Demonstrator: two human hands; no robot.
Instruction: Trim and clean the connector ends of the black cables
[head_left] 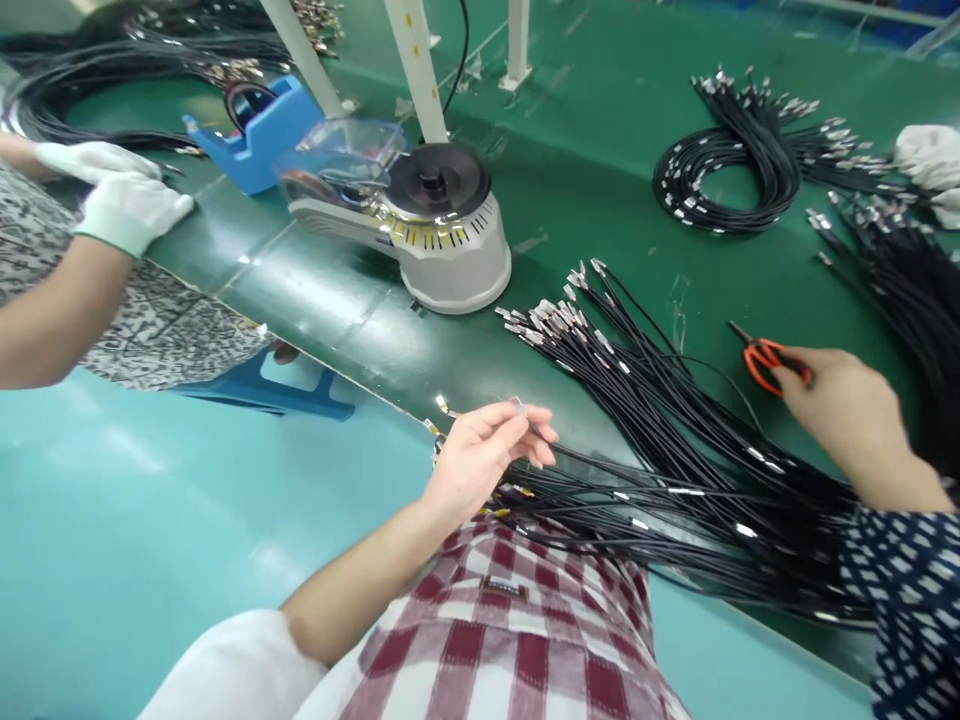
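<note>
My left hand point(487, 450) is near the table's front edge, thumb and fingertips pinched on the end of a black cable point(577, 455); a small clear or silvery piece shows at the fingertips. At the right, my right hand point(851, 415), below a dark patterned sleeve, holds small scissors point(763, 362) with orange handles, the blades pointing up and left. Between the hands lies a large bundle of black cables point(660, 430) with pale tags and metal ends. More cable ends with yellow and white tags are beneath my left hand, partly hidden by it.
A round grey tape dispenser point(457, 265) stands behind my left hand, beside a blue tape holder point(270, 135). Coiled cables point(727, 180) lie at the back right, another bundle point(900, 280) at the right edge. At left, a co-worker's gloved hands point(131, 205) rest on the table above a blue stool point(277, 390).
</note>
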